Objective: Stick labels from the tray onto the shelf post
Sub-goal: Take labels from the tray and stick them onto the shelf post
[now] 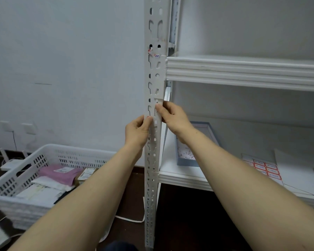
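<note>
Head view, mid-frame: the left hand (pixel 137 132) grips the shelf post (pixel 153 75); the right hand (pixel 173 117) pinches a white label (pixel 160 101) onto it.

**Storeroom or parcel-handling back room.** Bare white walls; a slotted metal shelf post (pixel 153 84) carrying white shelves (pixel 243 69); a perforated plastic crate (pixel 43 160) of labelled parcels (pixel 60 173) on the dark floor; a sheet of red-bordered labels (pixel 266 170); wall sockets (pixel 28 128) with trailing cables.
</note>
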`<action>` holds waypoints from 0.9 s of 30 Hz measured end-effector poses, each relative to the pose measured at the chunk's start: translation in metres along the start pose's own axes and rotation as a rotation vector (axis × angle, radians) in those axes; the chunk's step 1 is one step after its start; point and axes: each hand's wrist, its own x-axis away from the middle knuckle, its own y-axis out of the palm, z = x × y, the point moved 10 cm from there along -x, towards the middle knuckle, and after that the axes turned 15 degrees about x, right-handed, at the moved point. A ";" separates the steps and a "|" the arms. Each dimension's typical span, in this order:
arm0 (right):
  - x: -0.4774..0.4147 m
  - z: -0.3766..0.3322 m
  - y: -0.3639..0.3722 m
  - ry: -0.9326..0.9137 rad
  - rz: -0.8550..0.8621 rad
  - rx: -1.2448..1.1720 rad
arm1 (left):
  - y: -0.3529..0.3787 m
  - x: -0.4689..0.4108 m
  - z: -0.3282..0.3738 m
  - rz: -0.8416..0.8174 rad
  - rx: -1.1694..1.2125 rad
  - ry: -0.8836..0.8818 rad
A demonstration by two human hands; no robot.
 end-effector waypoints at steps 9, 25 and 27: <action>-0.002 0.003 0.002 -0.009 0.053 0.008 | 0.003 -0.001 0.003 0.020 -0.067 0.049; -0.004 0.005 0.002 -0.013 0.069 0.017 | 0.000 0.003 -0.002 0.013 0.063 0.017; -0.004 0.006 0.002 -0.009 0.072 0.016 | 0.000 0.004 0.000 0.029 0.064 0.031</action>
